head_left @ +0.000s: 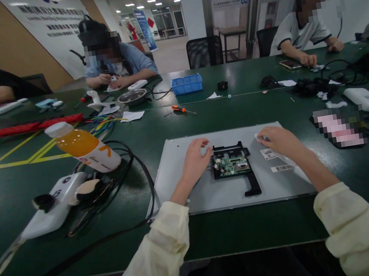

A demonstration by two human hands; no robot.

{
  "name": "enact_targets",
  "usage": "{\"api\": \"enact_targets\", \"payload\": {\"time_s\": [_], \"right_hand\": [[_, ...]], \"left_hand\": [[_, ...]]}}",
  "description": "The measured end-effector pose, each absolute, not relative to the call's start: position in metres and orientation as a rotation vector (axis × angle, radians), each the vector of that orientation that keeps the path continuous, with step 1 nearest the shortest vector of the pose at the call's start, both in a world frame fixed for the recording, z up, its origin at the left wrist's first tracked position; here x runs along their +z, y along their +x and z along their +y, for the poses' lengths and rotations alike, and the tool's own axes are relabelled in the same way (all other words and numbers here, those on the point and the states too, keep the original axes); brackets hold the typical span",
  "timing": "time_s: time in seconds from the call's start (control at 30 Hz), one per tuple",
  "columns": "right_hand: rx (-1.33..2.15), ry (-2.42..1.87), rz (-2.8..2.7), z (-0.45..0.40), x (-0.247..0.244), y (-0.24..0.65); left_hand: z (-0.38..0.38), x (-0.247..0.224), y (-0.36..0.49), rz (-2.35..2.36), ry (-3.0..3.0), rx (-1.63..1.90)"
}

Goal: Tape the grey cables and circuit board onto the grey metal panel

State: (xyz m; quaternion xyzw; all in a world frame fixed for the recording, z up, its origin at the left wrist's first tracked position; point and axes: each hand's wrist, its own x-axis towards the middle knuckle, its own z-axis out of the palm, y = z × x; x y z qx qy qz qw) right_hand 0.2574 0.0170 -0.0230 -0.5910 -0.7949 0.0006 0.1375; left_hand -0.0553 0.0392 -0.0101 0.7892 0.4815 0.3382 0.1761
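A flat light-grey panel (166, 178) lies on the table in front of me. On its middle sits a black plastic bracket (254, 183) around a green circuit board (231, 166). My left hand (193, 157) is beside the bracket's upper left corner, its fingers curved and the thumb apart from them, with nothing visible between. Over the panel's right side, my right hand (278, 141) has its fingertips pinched together. Something small and whitish shows at those fingertips, too small to name. Below that hand, a white barcode label (282, 168) is stuck on the panel.
An orange drink bottle (84, 147) leans at left, near a white device (54, 203) and black cables. Beyond the panel lie an orange screwdriver (182, 109) and a blue basket (187, 85). A phone (339, 128) lies at right. Several people sit across the table.
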Motion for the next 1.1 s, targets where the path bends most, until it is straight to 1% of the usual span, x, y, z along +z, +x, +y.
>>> {"api": "enact_targets", "payload": {"time_s": [0.23,0.33,0.53,0.83,1.1], "right_hand": [[-0.101,-1.808,-2.288,0.017,-0.023,0.252],[-0.074,-1.828,-2.256,0.017,-0.022,0.254],[0.033,-1.712,-2.309,0.018,-0.022,0.259],[-0.077,-1.787,-2.296,0.018,-0.023,0.253],[-0.026,-1.764,-2.311,0.020,-0.024,0.256]], "left_hand": [[0.033,-0.010,-0.054,1.192,2.364,0.767],[0.031,-0.009,-0.056,1.137,2.358,0.690],[0.034,-0.009,-0.064,1.087,2.279,0.568],[0.037,-0.007,-0.067,1.007,2.308,0.495],[0.037,-0.008,-0.069,1.011,2.321,0.470]]}}
